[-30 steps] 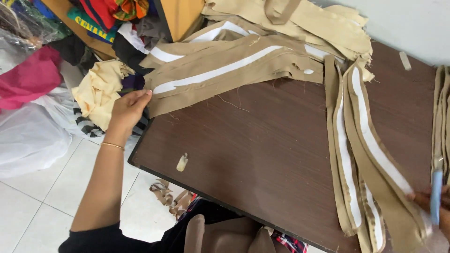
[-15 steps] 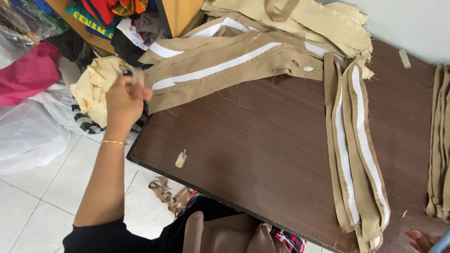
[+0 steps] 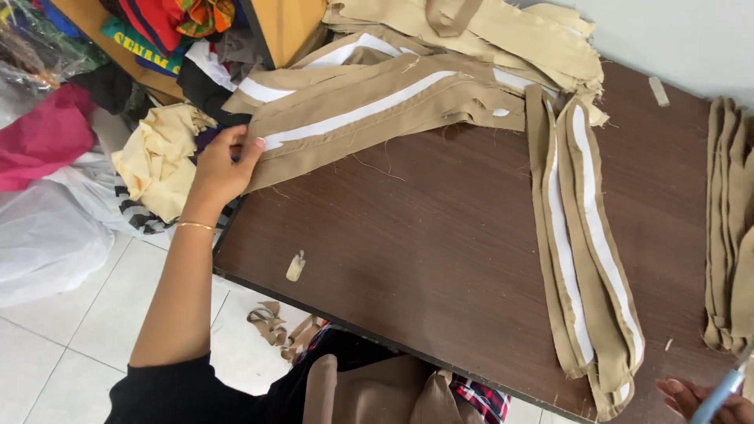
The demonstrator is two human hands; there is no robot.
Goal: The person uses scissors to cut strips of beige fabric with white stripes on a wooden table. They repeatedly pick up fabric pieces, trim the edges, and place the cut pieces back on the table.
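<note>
— Brown wooden table [image 3: 408,235] fills most of my view, white floor tiles at its left. What is your left hand [image 3: 222,166] on?

— My fingers [image 3: 250,149] pinch the near end of a khaki fabric strip [image 3: 369,118] with a white band down its middle; it lies slanted across the table's far left corner. Half a second ago this hand was raised over the yellow cloth pile [image 3: 161,157]; now it has come onto the strip.

— And your right hand [image 3: 699,400]?

— At the bottom right edge, curled around a blue tool [image 3: 721,391]. Another set of strips [image 3: 585,243] lies near it.

— Any containers?

— A wooden shelf [image 3: 290,23] stuffed with coloured fabric.
</note>
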